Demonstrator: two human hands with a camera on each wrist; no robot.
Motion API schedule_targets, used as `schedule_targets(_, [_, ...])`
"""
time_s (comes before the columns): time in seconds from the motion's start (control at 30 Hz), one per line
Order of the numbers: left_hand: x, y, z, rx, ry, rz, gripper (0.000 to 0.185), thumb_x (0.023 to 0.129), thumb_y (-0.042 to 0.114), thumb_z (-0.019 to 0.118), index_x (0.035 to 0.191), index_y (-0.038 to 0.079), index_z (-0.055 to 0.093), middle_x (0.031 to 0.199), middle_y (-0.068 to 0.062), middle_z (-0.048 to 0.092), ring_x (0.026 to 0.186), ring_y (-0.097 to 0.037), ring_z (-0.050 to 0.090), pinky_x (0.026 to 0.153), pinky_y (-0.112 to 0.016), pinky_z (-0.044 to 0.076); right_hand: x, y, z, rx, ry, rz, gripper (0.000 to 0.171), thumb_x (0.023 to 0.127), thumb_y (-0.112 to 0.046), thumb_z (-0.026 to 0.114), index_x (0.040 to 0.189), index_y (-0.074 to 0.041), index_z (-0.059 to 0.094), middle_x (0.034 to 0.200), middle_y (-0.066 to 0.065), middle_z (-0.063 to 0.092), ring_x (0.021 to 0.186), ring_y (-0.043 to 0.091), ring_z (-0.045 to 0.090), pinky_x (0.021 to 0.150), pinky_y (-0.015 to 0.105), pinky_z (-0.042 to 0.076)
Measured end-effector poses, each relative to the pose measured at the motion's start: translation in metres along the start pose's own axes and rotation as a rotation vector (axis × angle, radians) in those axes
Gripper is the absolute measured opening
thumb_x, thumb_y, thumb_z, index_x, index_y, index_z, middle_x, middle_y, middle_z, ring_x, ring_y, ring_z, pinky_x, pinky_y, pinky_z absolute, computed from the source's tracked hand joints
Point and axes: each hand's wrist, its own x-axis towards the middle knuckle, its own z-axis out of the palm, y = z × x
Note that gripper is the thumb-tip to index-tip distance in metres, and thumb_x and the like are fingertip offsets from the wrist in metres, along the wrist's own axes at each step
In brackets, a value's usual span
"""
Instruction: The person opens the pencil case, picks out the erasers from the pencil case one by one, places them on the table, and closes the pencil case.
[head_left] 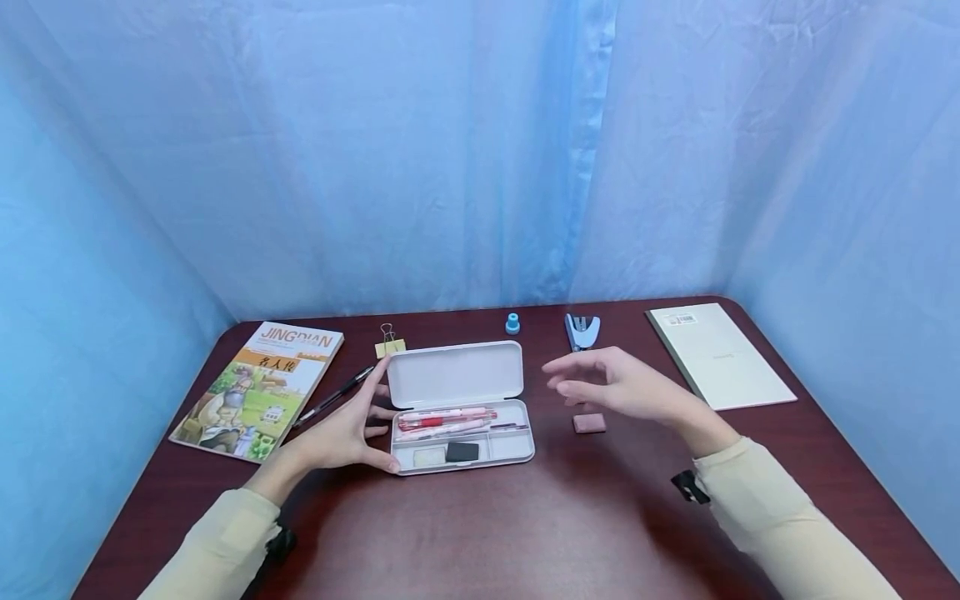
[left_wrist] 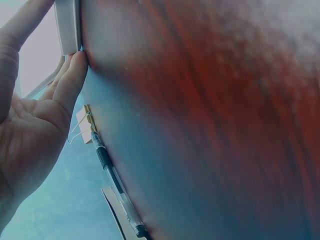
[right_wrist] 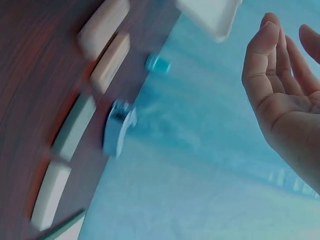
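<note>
Head view: left hand (head_left: 341, 433) with straight fingers touches the open white pencil case (head_left: 461, 406) holding pink pens; right hand (head_left: 622, 385) hovers relaxed, empty

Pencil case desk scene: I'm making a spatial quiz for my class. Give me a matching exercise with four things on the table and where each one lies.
Things:
1. book
2. notebook
3. stapler
4. pink eraser

Places:
A. far right of the table
B. just right of the open pencil case
C. far left of the table
D. beyond the right hand, near the back edge

Pairs: 1-C, 2-A, 3-D, 4-B
</note>
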Motion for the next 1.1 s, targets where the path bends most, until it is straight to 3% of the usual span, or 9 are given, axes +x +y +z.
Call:
schedule_targets(0.23, [0.000, 0.000, -0.001, 0.004, 0.001, 0.005, 0.144, 0.070, 0.006, 0.095, 0.159, 0.044, -0.012, 0.147, -0.023, 0.028, 0.131, -0.042, 0.050, 0.104, -0.052, 0.048, 0.020, -0.011, 0.033, -0.112, -0.049, -0.099, 0.036, 0.099, -0.020, 0.069, 0.133, -0.009, 0.066, 0.117, -0.002, 0.072, 0.101, 0.013, 0.069, 0.080, 0.026, 0.057])
schedule_targets(0.3, [0.000, 0.001, -0.001, 0.004, 0.002, 0.004, 0.145, 0.070, 0.006, 0.095, 0.159, 0.045, -0.012, 0.147, -0.023, 0.028, 0.131, -0.042, 0.050, 0.104, -0.052, 0.048, 0.026, -0.010, 0.042, -0.150, -0.078, -0.126, 0.035, 0.099, -0.021, 0.069, 0.132, -0.010, 0.068, 0.117, -0.003, 0.072, 0.093, 0.012, 0.067, 0.074, 0.027, 0.055])
schedule_targets(0.33, [-0.001, 0.001, -0.001, 0.001, 0.002, 0.001, 0.145, 0.069, 0.005, 0.095, 0.159, 0.045, -0.012, 0.147, -0.022, 0.028, 0.131, -0.042, 0.050, 0.104, -0.052, 0.048, 0.029, -0.010, 0.046, -0.157, -0.096, -0.142, 0.035, 0.099, -0.020, 0.069, 0.132, -0.008, 0.068, 0.117, -0.001, 0.072, 0.089, 0.011, 0.065, 0.076, 0.027, 0.054])
schedule_targets(0.5, [-0.003, 0.002, -0.002, 0.000, 0.001, -0.013, 0.145, 0.069, 0.006, 0.095, 0.158, 0.049, -0.012, 0.147, -0.020, 0.028, 0.132, -0.040, 0.050, 0.105, -0.052, 0.047, 0.042, -0.008, 0.064, -0.169, -0.185, -0.175, 0.037, 0.099, -0.020, 0.068, 0.132, -0.003, 0.067, 0.117, 0.010, 0.072, 0.063, 0.005, 0.052, 0.058, 0.023, 0.047])
schedule_targets(0.6, [-0.004, 0.002, -0.003, 0.004, 0.005, -0.013, 0.145, 0.069, 0.006, 0.095, 0.158, 0.049, -0.011, 0.147, -0.019, 0.029, 0.131, -0.039, 0.051, 0.105, -0.051, 0.047, 0.048, -0.005, 0.072, -0.180, -0.225, -0.147, 0.039, 0.100, -0.021, 0.068, 0.135, -0.005, 0.065, 0.122, 0.009, 0.070, 0.061, 0.003, 0.050, 0.059, 0.022, 0.048])
schedule_targets(0.8, [-0.001, 0.001, -0.003, 0.007, 0.005, 0.018, 0.144, 0.070, 0.006, 0.094, 0.159, 0.043, -0.013, 0.147, -0.023, 0.029, 0.131, -0.042, 0.050, 0.103, -0.052, 0.048, 0.055, -0.003, 0.084, -0.221, -0.276, -0.092, 0.044, 0.099, -0.020, 0.069, 0.141, -0.008, 0.061, 0.130, 0.008, 0.067, 0.072, 0.003, 0.057, 0.074, 0.025, 0.053])
schedule_targets(1.0, [0.000, 0.000, 0.000, 0.008, 0.001, 0.008, 0.145, 0.069, 0.006, 0.095, 0.160, 0.043, -0.012, 0.147, -0.021, 0.029, 0.131, -0.040, 0.051, 0.104, -0.051, 0.048, 0.056, -0.001, 0.091, -0.291, -0.296, -0.106, 0.041, 0.099, -0.019, 0.068, 0.136, -0.004, 0.064, 0.122, 0.009, 0.070, 0.048, 0.003, 0.044, 0.074, 0.024, 0.052])
schedule_targets(1.1, [0.000, 0.000, 0.000, 0.004, 0.002, -0.011, 0.146, 0.068, 0.007, 0.096, 0.159, 0.046, -0.012, 0.147, -0.019, 0.030, 0.131, -0.038, 0.051, 0.104, -0.050, 0.048, 0.056, 0.000, 0.093, -0.267, -0.313, -0.091, 0.040, 0.099, -0.017, 0.067, 0.135, 0.000, 0.064, 0.120, 0.011, 0.071, 0.049, 0.009, 0.056, 0.074, 0.023, 0.054])
